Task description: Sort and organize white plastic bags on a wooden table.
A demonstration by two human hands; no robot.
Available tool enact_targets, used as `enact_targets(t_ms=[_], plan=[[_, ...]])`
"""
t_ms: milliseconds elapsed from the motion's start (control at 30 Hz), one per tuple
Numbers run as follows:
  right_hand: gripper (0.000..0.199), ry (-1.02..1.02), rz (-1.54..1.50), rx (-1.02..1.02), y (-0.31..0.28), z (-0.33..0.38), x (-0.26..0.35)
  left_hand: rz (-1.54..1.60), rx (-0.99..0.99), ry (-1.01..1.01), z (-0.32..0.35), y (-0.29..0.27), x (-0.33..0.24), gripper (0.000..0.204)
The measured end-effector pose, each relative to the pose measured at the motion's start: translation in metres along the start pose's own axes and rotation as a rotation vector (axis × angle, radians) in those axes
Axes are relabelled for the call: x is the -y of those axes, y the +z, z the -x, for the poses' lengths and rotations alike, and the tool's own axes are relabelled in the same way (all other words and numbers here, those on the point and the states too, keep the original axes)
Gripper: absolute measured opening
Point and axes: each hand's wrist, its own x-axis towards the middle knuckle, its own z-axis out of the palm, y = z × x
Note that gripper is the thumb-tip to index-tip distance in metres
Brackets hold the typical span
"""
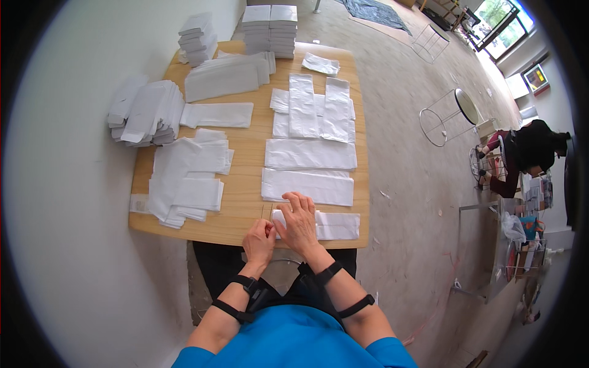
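Observation:
Close to the table's near edge lies a small flat bundle of white paper bags (338, 226). My right hand (297, 222) reaches over its left part, fingers bent across the far side and thumb on the near side, holding it. Beside it, my left hand (260, 243) is closed in a pinch at the bundle's left end. A thin dark strand (264, 211) shows just beyond the left fingertips; what the pinch holds is too small to make out. Two long flat stacks of white bags (308, 186) lie just beyond the right hand.
More white bags (187, 178) are piled on the wooden table (245, 184) at left, with an overlapping heap (153, 110) by the wall. Tall bundled stacks (270, 27) stand at the far edge. Round stools (466, 105) and a seated person (531, 147) are to the right.

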Motion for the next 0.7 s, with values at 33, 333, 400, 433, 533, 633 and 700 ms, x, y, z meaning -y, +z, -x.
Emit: enact_targets(t_ms=[33,333,400,433,533,633,700], plan=[[0.027,-0.008,-0.01,0.008,0.006,-0.004,-0.001,-0.013,-0.001,-0.012,0.0,0.001,0.001,0.012],[0.01,0.075,-0.096,-0.053,0.025,-0.007,-0.016,-0.007,-0.005,-0.052,0.001,0.001,0.0,0.012],[0.009,0.176,-0.1,-0.116,0.03,-0.004,-0.019,0.004,-0.011,-0.039,0.001,0.0,-0.002,0.012],[0.009,0.279,-0.103,-0.182,0.031,-0.003,-0.02,-0.001,0.0,-0.044,0.001,0.0,-0.003,0.013],[0.011,0.286,-0.078,-0.267,0.02,0.0,-0.013,0.021,0.043,-0.086,0.0,-0.005,-0.005,0.013],[0.014,0.431,-0.321,-0.123,0.008,0.015,0.002,0.044,0.056,-0.076,-0.001,-0.015,-0.011,0.012],[0.015,0.386,-0.329,-0.134,0.01,0.03,0.0,0.087,0.019,0.084,-0.003,-0.016,-0.011,0.013]])
